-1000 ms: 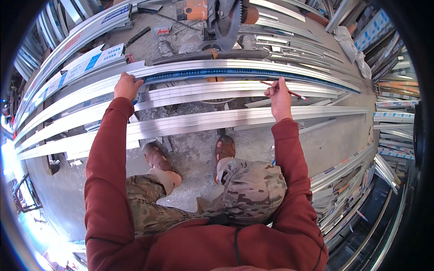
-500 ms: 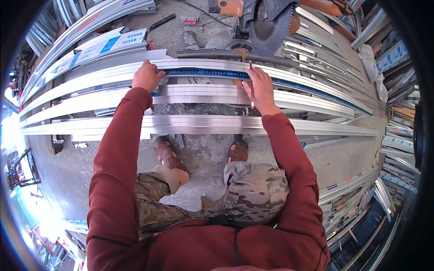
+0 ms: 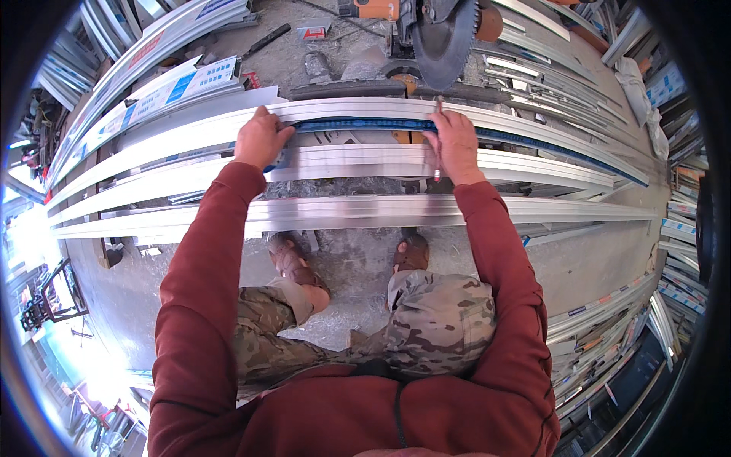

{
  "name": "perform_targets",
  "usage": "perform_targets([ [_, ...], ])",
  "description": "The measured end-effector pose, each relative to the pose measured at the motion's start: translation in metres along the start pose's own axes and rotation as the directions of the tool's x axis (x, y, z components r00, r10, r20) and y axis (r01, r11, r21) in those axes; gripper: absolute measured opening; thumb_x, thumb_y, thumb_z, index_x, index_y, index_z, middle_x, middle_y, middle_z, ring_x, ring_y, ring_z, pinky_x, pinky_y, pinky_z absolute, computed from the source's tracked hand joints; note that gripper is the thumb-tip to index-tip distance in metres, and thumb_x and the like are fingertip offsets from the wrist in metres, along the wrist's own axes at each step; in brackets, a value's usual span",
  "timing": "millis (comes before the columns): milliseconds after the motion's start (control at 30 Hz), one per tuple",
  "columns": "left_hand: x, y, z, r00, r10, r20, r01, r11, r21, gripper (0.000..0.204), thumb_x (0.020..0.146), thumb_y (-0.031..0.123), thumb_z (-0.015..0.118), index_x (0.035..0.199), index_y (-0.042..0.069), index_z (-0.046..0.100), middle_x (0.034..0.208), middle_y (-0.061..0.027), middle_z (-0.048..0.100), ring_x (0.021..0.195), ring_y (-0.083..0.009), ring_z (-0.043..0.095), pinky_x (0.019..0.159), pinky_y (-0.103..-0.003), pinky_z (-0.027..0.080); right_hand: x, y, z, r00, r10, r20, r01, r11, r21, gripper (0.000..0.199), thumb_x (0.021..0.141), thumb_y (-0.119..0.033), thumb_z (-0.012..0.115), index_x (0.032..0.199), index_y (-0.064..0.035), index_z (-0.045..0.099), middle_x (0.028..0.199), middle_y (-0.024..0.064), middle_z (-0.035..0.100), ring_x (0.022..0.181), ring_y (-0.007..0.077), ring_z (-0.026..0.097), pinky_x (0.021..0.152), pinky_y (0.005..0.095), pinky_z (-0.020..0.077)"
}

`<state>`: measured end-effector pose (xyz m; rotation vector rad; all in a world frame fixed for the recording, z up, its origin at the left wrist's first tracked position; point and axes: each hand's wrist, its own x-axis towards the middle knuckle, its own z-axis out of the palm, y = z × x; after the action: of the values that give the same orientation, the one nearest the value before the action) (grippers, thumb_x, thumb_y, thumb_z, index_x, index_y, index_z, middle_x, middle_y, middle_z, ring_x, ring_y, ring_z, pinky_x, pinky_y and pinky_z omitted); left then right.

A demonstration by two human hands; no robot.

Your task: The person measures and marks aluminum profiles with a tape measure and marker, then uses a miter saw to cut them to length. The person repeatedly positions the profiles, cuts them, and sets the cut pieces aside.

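the left hand [image 3: 263, 140] has its grip curled firmly around the left end of the blue tape [image 3: 365, 124], which runs along a metal bar [image 3: 358, 109]. the right hand [image 3: 455, 143], at the tape's middle, pinches a pencil [image 3: 438, 166]. two more bars [image 3: 358, 209] lie this side of the tape, over littered floor [image 3: 358, 266]; a saw [image 3: 443, 49] stands beyond it.

Toothed saw blade [image 3: 445, 47], small red-and-white box [image 3: 313, 33], white bag [image 3: 632, 82]
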<state>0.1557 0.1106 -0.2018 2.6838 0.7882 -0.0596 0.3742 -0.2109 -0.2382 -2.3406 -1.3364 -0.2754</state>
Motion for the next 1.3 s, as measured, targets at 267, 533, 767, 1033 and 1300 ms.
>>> perform_targets([
  [267, 0.015, 0.111, 0.030, 0.984, 0.150, 0.099, -0.140, 0.986, -0.094, 0.036, 0.085, 0.039, 0.068, 0.083, 0.003, 0.072, 0.103, -0.0158, 0.064, 0.089, -0.0358, 0.066, 0.080, -0.046, 0.053, -0.048, 0.108, -0.052, 0.968, 0.243, 0.067, -0.229, 0.958, -0.173, 0.037, 0.073, -0.015, 0.079, 0.106, -0.0104, 0.064, 0.103, 0.0114, 0.064, 0.098, 0.0340, 0.058, 0.087, 0.0432, 0.0459],
  [533, 0.000, 0.029, 0.005, 0.996, -0.080, 0.028, 0.081, 0.996, -0.025, 0.043, 0.082, 0.044, 0.072, 0.084, 0.002, 0.066, 0.092, -0.0162, 0.068, 0.087, -0.0349, 0.066, 0.077, -0.045, 0.051, -0.049, 0.116, -0.059, 0.951, 0.294, 0.092, -0.277, 0.947, -0.162, 0.038, 0.073, -0.015, 0.080, 0.107, -0.0103, 0.065, 0.101, 0.0115, 0.066, 0.097, 0.0340, 0.060, 0.086, 0.0425, 0.0477],
  [767, 0.001, 0.000, 0.002, 0.997, -0.074, 0.003, 0.073, 0.994, 0.085, 0.043, 0.087, 0.042, 0.067, 0.084, -0.001, 0.072, 0.103, -0.0179, 0.061, 0.090, -0.0367, 0.065, 0.080, -0.047, 0.051, -0.042, 0.112, -0.058, 0.932, 0.346, 0.108, -0.330, 0.934, -0.139, 0.035, 0.075, -0.011, 0.078, 0.107, -0.0095, 0.066, 0.100, 0.0119, 0.066, 0.095, 0.0353, 0.061, 0.083, 0.0431, 0.0490],
  [1033, 0.007, -0.006, 0.013, 1.000, -0.021, 0.019, 0.018, 0.992, 0.125, 0.041, 0.090, 0.038, 0.064, 0.085, -0.002, 0.073, 0.109, -0.0177, 0.060, 0.091, -0.0378, 0.064, 0.083, -0.047, 0.051, -0.042, 0.075, -0.039, 0.877, 0.475, -0.070, -0.415, 0.824, 0.385, 0.023, 0.091, -0.018, 0.066, 0.110, -0.0043, 0.068, 0.094, 0.0123, 0.070, 0.083, 0.0230, 0.067, 0.078, 0.0317, 0.0514],
  [1300, 0.008, -0.008, 0.014, 0.999, -0.019, 0.034, 0.013, 0.986, 0.166, 0.040, 0.092, 0.037, 0.061, 0.086, -0.001, 0.073, 0.109, -0.0182, 0.059, 0.092, -0.0378, 0.064, 0.083, -0.048, 0.051, -0.002, -0.017, -0.002, 0.845, 0.411, 0.342, -0.494, 0.358, 0.792, 0.019, 0.094, -0.006, 0.057, 0.110, 0.0012, 0.065, 0.101, 0.0084, 0.070, 0.093, 0.0117, 0.064, 0.085, 0.0252, 0.0500],
])
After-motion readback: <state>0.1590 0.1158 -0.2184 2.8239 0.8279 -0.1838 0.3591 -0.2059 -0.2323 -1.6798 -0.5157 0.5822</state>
